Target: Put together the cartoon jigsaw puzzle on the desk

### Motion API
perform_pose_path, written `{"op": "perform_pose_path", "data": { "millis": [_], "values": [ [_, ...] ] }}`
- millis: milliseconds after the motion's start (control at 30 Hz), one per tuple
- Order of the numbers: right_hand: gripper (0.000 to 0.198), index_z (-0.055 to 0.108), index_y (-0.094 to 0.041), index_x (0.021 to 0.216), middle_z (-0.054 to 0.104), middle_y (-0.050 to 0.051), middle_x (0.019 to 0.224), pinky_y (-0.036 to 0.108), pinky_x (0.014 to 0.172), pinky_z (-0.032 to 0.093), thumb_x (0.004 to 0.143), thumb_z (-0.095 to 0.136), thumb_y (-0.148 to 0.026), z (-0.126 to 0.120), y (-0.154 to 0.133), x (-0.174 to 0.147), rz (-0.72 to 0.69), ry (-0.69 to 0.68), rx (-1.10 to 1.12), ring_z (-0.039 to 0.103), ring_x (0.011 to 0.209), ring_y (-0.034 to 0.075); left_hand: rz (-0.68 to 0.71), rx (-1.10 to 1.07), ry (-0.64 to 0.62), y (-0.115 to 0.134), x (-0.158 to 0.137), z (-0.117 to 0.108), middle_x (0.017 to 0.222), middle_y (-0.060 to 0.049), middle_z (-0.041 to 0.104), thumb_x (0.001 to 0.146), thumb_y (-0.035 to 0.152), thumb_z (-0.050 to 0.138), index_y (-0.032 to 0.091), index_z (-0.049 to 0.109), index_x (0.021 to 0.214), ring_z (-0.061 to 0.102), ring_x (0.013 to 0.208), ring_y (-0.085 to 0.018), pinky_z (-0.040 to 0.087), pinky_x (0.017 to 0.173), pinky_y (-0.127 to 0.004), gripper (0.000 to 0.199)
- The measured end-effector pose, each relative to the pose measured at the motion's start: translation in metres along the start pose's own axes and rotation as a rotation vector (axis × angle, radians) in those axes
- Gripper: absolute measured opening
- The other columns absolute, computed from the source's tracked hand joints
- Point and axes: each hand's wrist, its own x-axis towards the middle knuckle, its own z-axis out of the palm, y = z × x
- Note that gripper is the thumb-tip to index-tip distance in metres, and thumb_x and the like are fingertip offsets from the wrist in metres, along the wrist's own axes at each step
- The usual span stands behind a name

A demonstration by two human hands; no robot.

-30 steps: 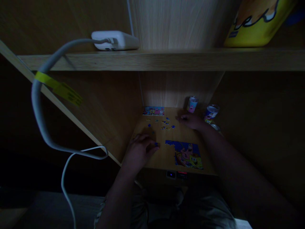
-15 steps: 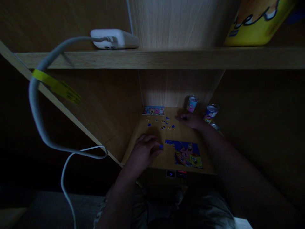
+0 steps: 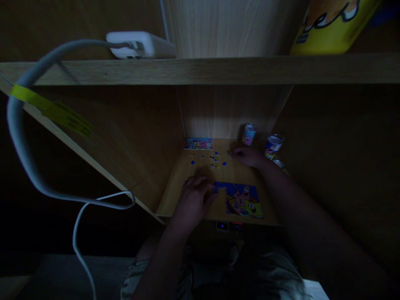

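My left hand (image 3: 195,198) pinches a small blue jigsaw piece (image 3: 215,189) between thumb and fingertips. That piece is at the left edge of the partly assembled jigsaw puzzle (image 3: 245,200), which shows cartoon figures on blue; I cannot tell whether it is joined. Farther back, my right hand (image 3: 246,156) rests on the wooden surface with curled fingers, right of the loose pieces. What those fingers hold, if anything, is hidden. Several loose jigsaw pieces (image 3: 224,164) are scattered between the hands. A colourful picture card (image 3: 198,143) lies at the back left.
A small printed tin (image 3: 249,135) stands at the back, and a second one (image 3: 273,144) stands right of my right hand. Overhead runs a shelf (image 3: 200,71) bearing a white adapter (image 3: 142,45) and a yellow container (image 3: 331,33). A grey cable (image 3: 18,137) loops down on the left.
My left hand has moved right with the blue jigsaw piece, up to the puzzle's left edge. The right hand has stayed in place. The view has shifted slightly.
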Motion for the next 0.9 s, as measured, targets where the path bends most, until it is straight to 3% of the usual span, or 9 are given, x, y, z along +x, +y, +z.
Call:
{"op": "perform_pose_path", "data": {
  "millis": [767, 900],
  "values": [
    [0.065, 0.07, -0.023, 0.081, 0.068, 0.002, 0.073, 0.031, 0.063, 0.037, 0.097, 0.042, -0.079, -0.0005, -0.0025, -0.0011, 0.004, 0.005, -0.002, 0.058, 0.069, 0.017, 0.007, 0.013, 0.013, -0.0007, 0.0022, 0.0039, 0.126, -0.007, 0.07, 0.095, 0.027, 0.077, 0.025, 0.073, 0.107, 0.063, 0.12, -0.028, 0.049, 0.108, -0.048, 0.013],
    [0.066, 0.07, -0.023, 0.081, 0.067, 0.002, 0.072, 0.032, 0.062, 0.037, 0.096, 0.041, -0.08, -0.0009, -0.0025, -0.0012, 0.027, -0.009, 0.01, 0.058, 0.066, 0.017, -0.08, 0.02, 0.058, -0.0023, 0.0033, 0.0024, 0.12, -0.008, 0.071, 0.093, 0.026, 0.077, 0.024, 0.073, 0.101, 0.062, 0.119, -0.03, 0.051, 0.107, -0.049, 0.009]
  ]
}}
